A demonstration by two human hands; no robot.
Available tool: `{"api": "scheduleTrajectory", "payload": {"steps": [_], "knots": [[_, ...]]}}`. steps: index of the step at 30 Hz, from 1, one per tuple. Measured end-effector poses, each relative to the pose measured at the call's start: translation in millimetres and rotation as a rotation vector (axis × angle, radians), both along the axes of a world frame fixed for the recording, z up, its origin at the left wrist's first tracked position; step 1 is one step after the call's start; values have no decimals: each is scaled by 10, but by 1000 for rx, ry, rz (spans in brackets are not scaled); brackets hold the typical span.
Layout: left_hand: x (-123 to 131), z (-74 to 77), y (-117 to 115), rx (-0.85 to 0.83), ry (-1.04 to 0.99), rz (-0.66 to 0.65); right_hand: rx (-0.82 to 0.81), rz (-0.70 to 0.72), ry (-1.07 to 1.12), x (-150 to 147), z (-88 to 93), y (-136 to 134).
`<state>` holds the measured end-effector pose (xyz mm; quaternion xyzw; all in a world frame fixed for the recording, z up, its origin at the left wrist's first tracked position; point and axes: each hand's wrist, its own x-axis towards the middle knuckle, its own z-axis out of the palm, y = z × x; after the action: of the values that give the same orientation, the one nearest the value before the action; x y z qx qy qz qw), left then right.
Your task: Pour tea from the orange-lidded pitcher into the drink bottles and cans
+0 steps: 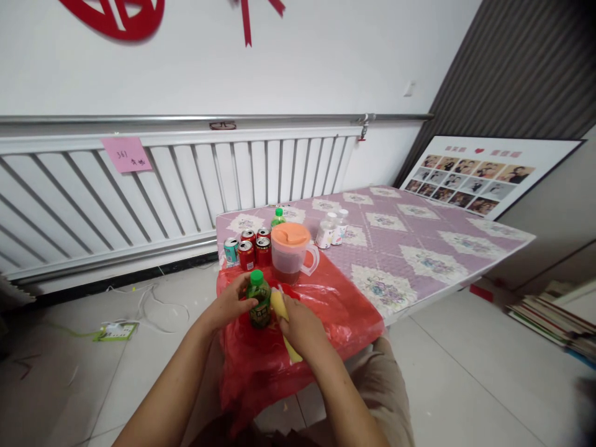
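Note:
My left hand (236,302) is closed around the side of a small green drink bottle (259,313) with a bright green cap, upright on a red plastic sheet (335,304). In my right hand (302,326) is a soft yellow cloth (279,304), pressed close to the bottle's right side; I cannot tell whether it touches. Just behind the bottle stands a clear pitcher (285,257) with an orange lid and some brown liquid. A red item under the pitcher is mostly hidden.
Several red cans (246,256) and a teal can (231,250) stand left of the pitcher. Another green-capped bottle (278,217) is behind it. Two white bottles (326,231) stand on the quilted purple table cover (372,248). A white radiator (186,180) lines the wall.

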<state>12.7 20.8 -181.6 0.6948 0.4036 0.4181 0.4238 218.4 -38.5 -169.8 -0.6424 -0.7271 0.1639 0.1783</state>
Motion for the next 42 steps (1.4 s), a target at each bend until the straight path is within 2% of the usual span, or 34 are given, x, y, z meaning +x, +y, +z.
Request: {"api": "scheduleTrajectory", "payload": {"steps": [2, 6, 8, 11, 17, 20, 24, 28, 31, 34, 39, 42], "knots": [[54, -52, -33, -21, 12, 22, 56, -42, 54, 38, 105, 56], [241, -178, -113, 21, 52, 325, 179, -106, 94, -6, 315, 172], [313, -201, -140, 21, 37, 385, 221, -50, 78, -83, 361, 199], [322, -176, -146, 0, -2, 343, 215, 25, 38, -189, 333, 203], [127, -155, -52, -76, -72, 61, 40, -27, -18, -185, 92, 182], [81, -182, -19, -92, -140, -5, -31, -15, -3, -126, -22, 163], [82, -165, -25, -105, -166, -43, -11, 12, 35, -50, 7, 160], [90, -137, -34, -101, -156, -68, 112, 5, 122, -63, 232, 179], [92, -146, -28, -108, -202, -92, 174, 19, 88, -131, 346, 178], [81, -161, -22, -106, -215, -100, 140, 8, 33, -169, 308, 160], [59, -169, -24, -99, -186, -94, 49, 7, 33, -48, 95, 95], [59, -186, -20, -116, -185, -89, 92, 24, 59, 56, 97, 73]]}}
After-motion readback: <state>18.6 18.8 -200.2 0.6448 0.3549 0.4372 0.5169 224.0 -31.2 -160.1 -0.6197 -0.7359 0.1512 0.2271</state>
